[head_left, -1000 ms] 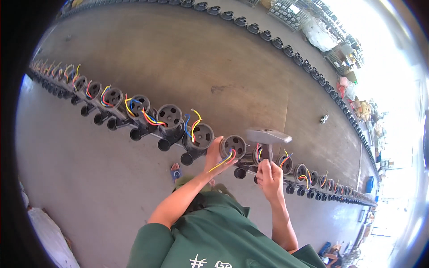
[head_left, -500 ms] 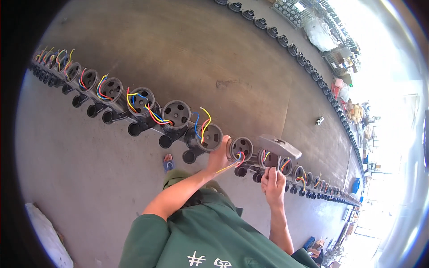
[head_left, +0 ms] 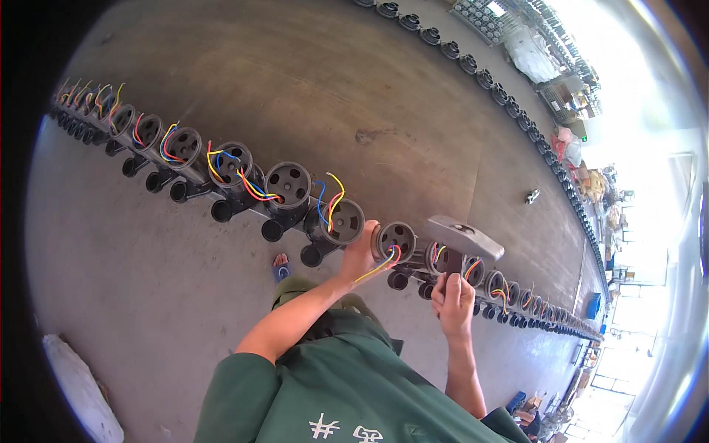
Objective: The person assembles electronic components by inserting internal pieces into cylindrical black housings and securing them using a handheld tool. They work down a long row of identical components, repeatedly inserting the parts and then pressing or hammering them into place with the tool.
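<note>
My left hand (head_left: 359,255) grips the left side of a dark metal cylindrical housing (head_left: 385,253), with most of its fingers hidden. Coloured wires come out of this housing's open top and hang over its near rim. A hammer (head_left: 468,238) is in my right hand (head_left: 453,301), closed round the handle just below the head. The hammer's grey head hangs above the housings to the right, apart from the held one, and partly covers them. Left of my left hand stands another housing (head_left: 346,221) with blue, yellow and red wires.
A long row of similar housings with side pipe stubs runs along the near edge of a wide brown table (head_left: 295,81). Dark round parts (head_left: 467,64) line its far edge. A small metal part (head_left: 532,196) lies on the table. A white sack (head_left: 77,387) lies at lower left.
The hammer head has moved slightly up and to the right, away from the held housing. My left hand keeps its place on the housing.
</note>
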A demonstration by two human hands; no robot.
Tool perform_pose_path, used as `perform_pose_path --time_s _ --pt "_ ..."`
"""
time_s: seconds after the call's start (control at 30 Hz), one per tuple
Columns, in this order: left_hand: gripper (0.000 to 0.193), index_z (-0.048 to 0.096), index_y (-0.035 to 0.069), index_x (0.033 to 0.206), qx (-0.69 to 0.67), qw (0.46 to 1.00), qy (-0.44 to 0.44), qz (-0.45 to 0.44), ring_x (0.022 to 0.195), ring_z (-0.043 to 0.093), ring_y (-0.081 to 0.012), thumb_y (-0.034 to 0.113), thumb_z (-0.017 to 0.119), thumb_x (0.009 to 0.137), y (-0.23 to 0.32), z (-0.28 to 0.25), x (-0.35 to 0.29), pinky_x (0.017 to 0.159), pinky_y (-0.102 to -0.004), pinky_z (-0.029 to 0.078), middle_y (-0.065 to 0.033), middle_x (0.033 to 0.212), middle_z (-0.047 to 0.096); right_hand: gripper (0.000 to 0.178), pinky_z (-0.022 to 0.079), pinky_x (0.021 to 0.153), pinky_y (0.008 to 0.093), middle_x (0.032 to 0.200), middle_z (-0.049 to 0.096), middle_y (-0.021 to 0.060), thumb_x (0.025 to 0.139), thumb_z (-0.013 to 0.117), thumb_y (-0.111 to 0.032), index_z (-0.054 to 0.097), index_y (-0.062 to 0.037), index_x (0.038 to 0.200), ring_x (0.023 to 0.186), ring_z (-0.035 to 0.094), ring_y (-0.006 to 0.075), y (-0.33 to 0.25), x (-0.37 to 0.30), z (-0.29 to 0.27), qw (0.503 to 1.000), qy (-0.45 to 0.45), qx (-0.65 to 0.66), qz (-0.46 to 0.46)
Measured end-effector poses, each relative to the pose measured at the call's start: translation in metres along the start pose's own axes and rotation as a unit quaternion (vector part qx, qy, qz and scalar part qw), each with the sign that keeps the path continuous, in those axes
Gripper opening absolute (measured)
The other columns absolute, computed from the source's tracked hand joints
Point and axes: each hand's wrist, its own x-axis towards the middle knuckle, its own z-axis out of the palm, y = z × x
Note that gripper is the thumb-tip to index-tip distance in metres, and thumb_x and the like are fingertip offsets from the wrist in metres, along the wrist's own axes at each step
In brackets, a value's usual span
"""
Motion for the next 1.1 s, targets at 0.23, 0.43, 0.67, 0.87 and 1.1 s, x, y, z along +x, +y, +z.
perform_pose_path --time_s 0.23,0.43,0.67,0.87,1.1 --pt "0.093 0.043 0.004 0.139 -0.031 0.999 -0.016 -0.018 0.114 0.061 -0.0386 0.03 0.095 0.066 0.003 0.001 0.003 0.098 -0.0435 0.05 -0.0184 0.125 0.059 0.045 0.038 0.049 0.0283 0.064 0.056 -0.0017 0.103 0.06 -0.042 0.06 -0.0058 0.077 0.055 0.049 0.0085 0.076 0.031 0.004 0.961 -0.021 -0.275 0.032" --pt "0.093 0.042 0.006 0.138 0.028 1.0 0.004 0.001 0.11 0.066 -0.0398 0.04 0.093 0.068 0.005 0.0 0.004 0.09 -0.0442 0.053 -0.0186 0.12 0.064 0.043 0.027 0.046 0.0226 0.06 0.04 -0.0078 0.107 0.054 -0.04 0.05 -0.0109 0.076 0.052 0.037 0.0029 -0.003 0.015 -0.009 0.992 -0.047 0.046 0.104" --pt "0.1 0.043 0.002 0.14 0.009 1.0 -0.023 -0.012 0.122 0.057 -0.0361 0.037 0.096 0.063 -0.006 0.007 -0.004 0.106 -0.0429 0.045 -0.0172 0.131 0.055 0.045 0.043 0.055 0.0364 0.063 0.057 0.0045 0.104 0.059 -0.038 0.062 0.0012 0.081 0.057 0.051 0.0141 0.093 0.029 0.007 0.966 -0.004 -0.256 -0.042" --pt "0.091 0.047 0.004 0.135 0.036 0.999 -0.014 0.011 0.112 0.06 -0.0329 0.026 0.095 0.061 0.017 0.0 0.0 0.1 -0.0401 0.047 -0.0136 0.118 0.058 0.046 0.037 0.051 0.0278 0.064 0.053 -0.0019 0.107 0.055 -0.04 0.056 -0.0032 0.079 0.057 0.045 0.0067 0.043 0.024 -0.015 0.985 -0.064 -0.157 0.008" --pt "0.09 0.047 0.005 0.137 0.08 0.994 -0.058 0.034 0.116 0.059 -0.0334 0.019 0.095 0.062 0.016 0.004 0.009 0.102 -0.0402 0.047 -0.0145 0.124 0.059 0.049 0.053 0.062 0.0451 0.067 0.066 0.0202 0.101 0.06 -0.045 0.063 0.0021 0.089 0.068 0.073 0.0322 0.095 0.017 0.012 0.979 -0.029 -0.203 -0.012"
